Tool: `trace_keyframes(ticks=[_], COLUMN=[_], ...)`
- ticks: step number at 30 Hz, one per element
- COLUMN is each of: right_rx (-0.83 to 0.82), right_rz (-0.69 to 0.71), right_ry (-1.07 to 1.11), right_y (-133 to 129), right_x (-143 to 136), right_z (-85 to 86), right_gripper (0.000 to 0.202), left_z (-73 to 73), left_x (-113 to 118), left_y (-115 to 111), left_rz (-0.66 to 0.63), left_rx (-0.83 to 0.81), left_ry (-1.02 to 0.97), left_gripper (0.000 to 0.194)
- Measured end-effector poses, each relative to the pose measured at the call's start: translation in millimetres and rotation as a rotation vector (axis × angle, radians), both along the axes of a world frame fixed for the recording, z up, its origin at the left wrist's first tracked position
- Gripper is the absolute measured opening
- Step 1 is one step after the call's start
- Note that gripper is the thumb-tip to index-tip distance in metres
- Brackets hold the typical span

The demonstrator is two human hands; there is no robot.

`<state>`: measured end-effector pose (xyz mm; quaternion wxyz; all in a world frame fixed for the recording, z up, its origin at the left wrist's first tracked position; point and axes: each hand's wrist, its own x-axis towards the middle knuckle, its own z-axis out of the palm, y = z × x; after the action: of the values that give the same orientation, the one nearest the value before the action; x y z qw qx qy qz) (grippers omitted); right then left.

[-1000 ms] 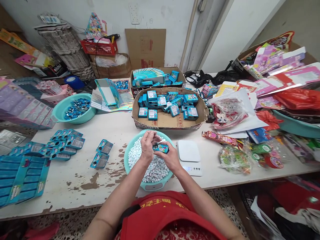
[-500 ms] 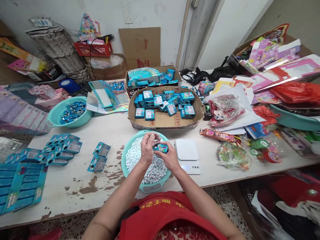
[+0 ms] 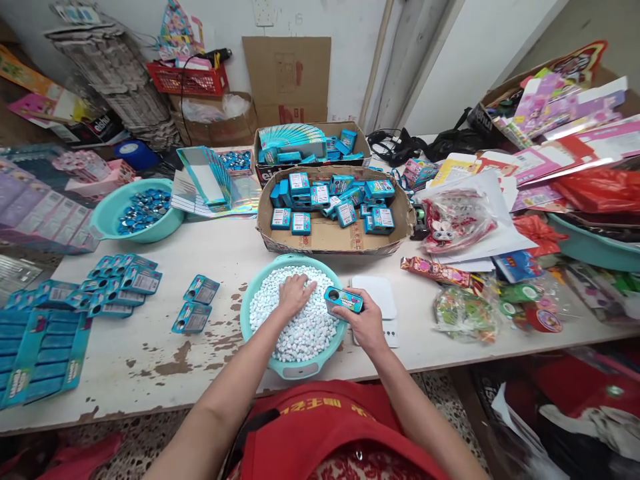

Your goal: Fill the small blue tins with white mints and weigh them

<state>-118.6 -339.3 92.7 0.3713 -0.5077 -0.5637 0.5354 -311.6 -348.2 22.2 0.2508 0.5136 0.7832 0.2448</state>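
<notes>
My left hand [image 3: 296,293] is down among the small white candies [image 3: 305,333], its thumb apart from the fingers and the fingertips partly sunk in. These candies fill a turquoise basin [image 3: 245,320] in front of me. Over the basin's right side, my right hand [image 3: 367,322] grips a small blue box [image 3: 344,299] with a round hole in its top face. Part of a white kitchen scale [image 3: 376,293] lies under and behind that hand.
Behind the basin, a cut-down carton [image 3: 330,242] holds several blue boxes. Two blue boxes [image 3: 201,289] stand to the left, near a larger group [image 3: 123,287]. A second basin [image 3: 103,223] holds shiny blue pieces. Packaging and bagged items [image 3: 465,313] crowd the right.
My hands have moved apart. The left went from beside the box down into the candies; the right carried the box to the right, towards the scale.
</notes>
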Motion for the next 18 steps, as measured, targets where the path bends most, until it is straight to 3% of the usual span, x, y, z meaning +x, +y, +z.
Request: trace_keyframes(ticks=[2,5,9,14,18], right_rx=[-0.006,-0.02,0.006,0.14,0.252], right_rz=[-0.011,-0.012,0.03,0.131,0.2], right_ry=[-0.005,-0.012,-0.058,-0.133,-0.197], right_y=[-1,-4,-8,-13,-16], right_x=[-2,-5,-12,-31,-50], right_z=[0.0,-1.4,-2.1,0.8,3.9], right_gripper=[0.052,0.052,0.051,0.046,0.04], left_z=[0.3,0.8,11.1,58.3,90.6], left_x=[3,-1,-7,-1,7], left_y=[-5,-12,-17,-17,-18], left_rz=[0.025,0.224,0.425,0.594,0.573], left_rx=[-0.048,0.056,0.17,0.336,0.463], left_ry=[0.02,-0.258,-0.565,-1.249,-1.406], left_gripper=[0.019,0.017,0.031,0.033,0.027])
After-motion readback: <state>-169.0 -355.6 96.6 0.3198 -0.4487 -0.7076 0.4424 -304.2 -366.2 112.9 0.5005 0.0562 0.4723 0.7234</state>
